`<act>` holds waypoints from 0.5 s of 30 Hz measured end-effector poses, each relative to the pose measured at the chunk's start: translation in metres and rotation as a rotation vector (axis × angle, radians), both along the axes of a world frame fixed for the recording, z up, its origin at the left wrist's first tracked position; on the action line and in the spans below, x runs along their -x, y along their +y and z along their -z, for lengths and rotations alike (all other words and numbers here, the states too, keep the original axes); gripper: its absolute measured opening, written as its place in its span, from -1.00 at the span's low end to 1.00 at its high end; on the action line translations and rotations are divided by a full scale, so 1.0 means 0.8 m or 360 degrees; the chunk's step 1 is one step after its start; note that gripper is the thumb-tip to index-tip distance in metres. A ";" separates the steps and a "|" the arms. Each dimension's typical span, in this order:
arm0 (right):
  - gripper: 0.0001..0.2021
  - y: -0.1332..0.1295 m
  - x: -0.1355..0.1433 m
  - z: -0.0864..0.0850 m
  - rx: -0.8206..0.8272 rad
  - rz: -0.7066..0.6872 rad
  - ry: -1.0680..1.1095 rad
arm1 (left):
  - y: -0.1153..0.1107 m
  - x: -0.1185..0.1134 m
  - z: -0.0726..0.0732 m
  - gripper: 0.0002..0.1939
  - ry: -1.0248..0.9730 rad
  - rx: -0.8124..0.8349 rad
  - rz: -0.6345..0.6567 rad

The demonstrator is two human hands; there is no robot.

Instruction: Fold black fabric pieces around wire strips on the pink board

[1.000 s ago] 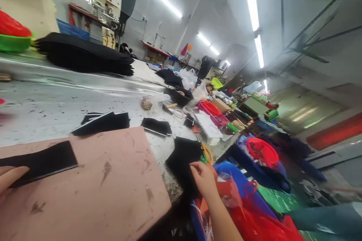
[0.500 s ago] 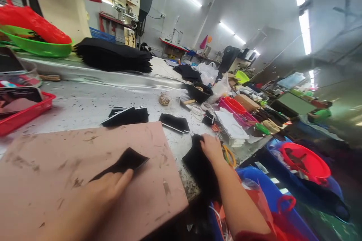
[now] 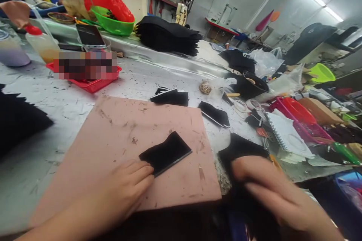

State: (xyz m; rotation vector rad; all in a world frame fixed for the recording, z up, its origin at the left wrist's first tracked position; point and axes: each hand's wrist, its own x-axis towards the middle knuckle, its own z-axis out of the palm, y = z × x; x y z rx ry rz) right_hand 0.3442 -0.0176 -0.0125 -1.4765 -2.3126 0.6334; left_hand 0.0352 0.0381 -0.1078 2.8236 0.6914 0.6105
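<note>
A black fabric piece (image 3: 168,152) with a pale lower edge lies on the pink board (image 3: 118,120). My left hand (image 3: 130,184) has its closed fingertips on the left end of that piece. Right of the board, my right hand (image 3: 263,184) is curled over a larger black cloth (image 3: 240,147) that hangs over the table's front edge; motion blurs its fingers, and what they hold is hidden. Behind the board sit two small stacks of black pieces, one at its back edge (image 3: 172,97) and one at its back right corner (image 3: 214,113).
A red tray (image 3: 96,84) stands at the back left, near a green basket (image 3: 115,22) and a tall black fabric stack (image 3: 168,35). Black serrated pieces (image 3: 19,120) lie at the far left. A spiral notebook (image 3: 288,131) and pink basket (image 3: 311,130) are at the right.
The view has turned left. My left hand has shifted to the left end of the small piece, which shows more fully. My right hand has moved nearer along the larger black cloth.
</note>
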 end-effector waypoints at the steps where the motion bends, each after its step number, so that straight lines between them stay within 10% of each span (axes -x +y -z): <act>1: -0.81 0.017 0.028 0.005 0.0246 -0.0313 0.0059 | -0.005 0.004 0.002 -0.69 0.0011 -0.0056 -0.0006; 6: -0.95 0.064 0.122 0.058 0.0434 -0.0598 -0.0205 | -0.026 0.018 0.009 -0.61 0.0100 -0.0107 -0.0084; 15: -0.90 0.058 0.136 0.079 0.0311 -0.0381 -0.0392 | -0.038 0.031 0.022 -0.65 0.0049 -0.0005 -0.0027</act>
